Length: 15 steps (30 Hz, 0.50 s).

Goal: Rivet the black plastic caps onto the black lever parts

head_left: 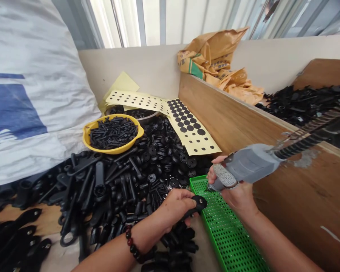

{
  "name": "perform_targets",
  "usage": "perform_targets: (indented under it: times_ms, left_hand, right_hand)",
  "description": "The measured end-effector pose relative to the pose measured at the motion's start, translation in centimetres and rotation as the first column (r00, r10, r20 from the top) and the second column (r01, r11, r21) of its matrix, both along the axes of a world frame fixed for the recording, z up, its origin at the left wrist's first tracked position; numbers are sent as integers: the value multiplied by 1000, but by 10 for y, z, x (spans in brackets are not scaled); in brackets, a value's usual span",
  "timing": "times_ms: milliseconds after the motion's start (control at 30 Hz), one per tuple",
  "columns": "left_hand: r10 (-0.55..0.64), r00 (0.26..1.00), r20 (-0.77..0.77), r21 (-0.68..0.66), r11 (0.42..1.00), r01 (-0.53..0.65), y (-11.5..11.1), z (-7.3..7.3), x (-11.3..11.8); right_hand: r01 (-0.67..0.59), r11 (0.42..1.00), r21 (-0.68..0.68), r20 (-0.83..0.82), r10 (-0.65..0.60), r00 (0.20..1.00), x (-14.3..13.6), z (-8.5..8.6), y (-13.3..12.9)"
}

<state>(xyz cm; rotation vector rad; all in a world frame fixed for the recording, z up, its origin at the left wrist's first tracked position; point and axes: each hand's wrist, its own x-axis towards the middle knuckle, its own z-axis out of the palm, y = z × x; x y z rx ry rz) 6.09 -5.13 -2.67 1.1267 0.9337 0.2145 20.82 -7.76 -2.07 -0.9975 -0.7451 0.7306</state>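
Note:
My left hand [179, 207] pinches a black plastic crank handle [200, 203] near its rounded end, where a small metal insert shows. The rest of that part lies behind my fingers. My right hand [229, 181] is wrapped round a grey power screwdriver [253, 164], its bit pointing down and left over a green perforated tray [229, 230]. A gap separates the bit from the black part. Light wrapping covers part of the tool's grip. Loose black plastic handles [99, 179] and round black caps [158, 147] are heaped on the worktop beyond my left hand.
A yellow basin [113, 149] of black screw-like pieces stands behind the heap. Yellow sticker sheets [200, 145] with black dots lean by a wooden divider [232, 109]. A large white sack [39, 94] bulges at left; a crumpled brown bag [215, 60] tops the divider.

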Motion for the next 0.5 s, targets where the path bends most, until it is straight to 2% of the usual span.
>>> perform_targets:
  times_ms: [500]
  left_hand:
    - [9, 1000, 13, 0, 1000, -9, -1, -2, -1]
  right_hand:
    - [27, 1000, -8, 16, -27, 1000, -2, -3, -3]
